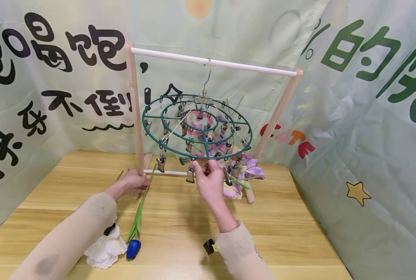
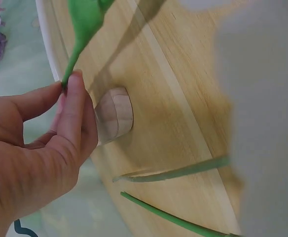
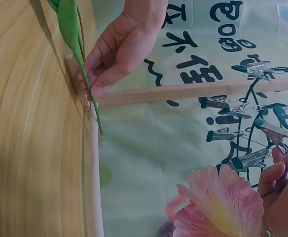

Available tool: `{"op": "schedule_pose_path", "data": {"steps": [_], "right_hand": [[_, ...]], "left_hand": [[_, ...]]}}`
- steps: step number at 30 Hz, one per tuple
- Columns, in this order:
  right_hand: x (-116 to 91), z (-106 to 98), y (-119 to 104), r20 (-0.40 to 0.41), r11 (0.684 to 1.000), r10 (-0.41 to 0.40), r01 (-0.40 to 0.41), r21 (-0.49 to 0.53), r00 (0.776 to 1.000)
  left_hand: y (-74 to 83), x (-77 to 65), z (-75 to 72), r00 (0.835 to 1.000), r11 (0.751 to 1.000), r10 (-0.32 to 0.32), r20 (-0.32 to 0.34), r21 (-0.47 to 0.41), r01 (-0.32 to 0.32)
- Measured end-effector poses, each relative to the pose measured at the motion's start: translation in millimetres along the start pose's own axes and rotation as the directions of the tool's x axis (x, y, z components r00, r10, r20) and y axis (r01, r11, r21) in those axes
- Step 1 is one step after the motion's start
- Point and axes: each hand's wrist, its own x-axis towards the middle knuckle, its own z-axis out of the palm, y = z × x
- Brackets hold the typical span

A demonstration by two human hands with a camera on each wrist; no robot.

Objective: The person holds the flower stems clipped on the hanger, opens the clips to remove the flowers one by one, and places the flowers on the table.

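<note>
A blue tulip (image 1: 133,249) hangs bloom toward me, its stem (image 1: 144,196) pinched near the end by my left hand (image 1: 134,182). In the left wrist view, thumb and fingertips meet on this stem below a green leaf (image 2: 87,22). My right hand (image 1: 209,181) is raised at the near rim of a round green clip hanger (image 1: 207,149). Its thumb and fingers pinch a metal clip (image 3: 272,131) with green-tipped handles, seen in the right wrist view. Several more clips (image 1: 161,163) dangle from the rings. A pink flower (image 3: 223,202) shows beside the right hand.
A wooden stand with a white top bar (image 1: 173,56) carries the hanger by its hook. Purple flowers (image 1: 250,169) hang at the hanger's right side. On the wooden table (image 1: 281,241) a white flower (image 1: 106,249) lies left of the tulip. Printed cloth (image 1: 362,116) encloses the back and sides.
</note>
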Motion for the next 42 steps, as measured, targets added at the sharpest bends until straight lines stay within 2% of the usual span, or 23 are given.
{"op": "schedule_pose_path", "data": {"steps": [11,13,17,20,24,30,33,36,39,42], "right_hand": [[-2,2,-3,0.004,1.0,-0.01,0.01,-0.005,1.0],[-2,2,-2,0.006,1.0,-0.01,0.01,-0.001,1.0],[-4,3,-1,0.013,1.0,-0.013,0.013,-0.012,1.0],[-5,2,-1,0.025,1.0,-0.004,0.004,-0.01,1.0],[-7,1,-2,0.045,1.0,-0.004,0.004,-0.004,0.999],[-10,0,-3,0.051,1.0,-0.022,0.022,0.01,0.998],[-13,0,-3,0.062,0.999,-0.035,0.034,0.023,0.997],[-16,1,-3,0.075,0.997,-0.044,0.04,0.059,0.996],[-19,1,-2,0.082,0.993,-0.062,0.053,0.109,0.995],[-22,2,-2,0.084,0.986,-0.087,0.073,0.148,0.993]], "left_hand": [[1.9,-4.0,0.2,1.0,0.998,0.027,-0.014,0.059,-0.026],[2.9,-6.8,0.5,0.998,0.994,0.053,-0.033,0.1,-0.049],[5.5,-11.8,-0.1,0.988,0.97,0.129,-0.086,0.217,-0.108],[11.1,-15.1,1.1,0.979,0.961,0.167,-0.114,0.241,-0.136],[25.3,-21.6,4.9,0.968,0.968,0.217,-0.127,0.156,-0.197],[49.1,-34.0,8.5,0.938,0.949,0.314,-0.147,0.054,-0.31],[59.0,-42.1,10.1,0.925,0.94,0.336,-0.176,0.01,-0.34],[67.1,-52.0,12.2,0.916,0.93,0.339,-0.216,-0.071,-0.361],[74.1,-63.2,14.7,0.906,0.905,0.328,-0.268,-0.187,-0.383],[80.4,-77.2,19.1,0.887,0.859,0.317,-0.337,-0.295,-0.419]]}}
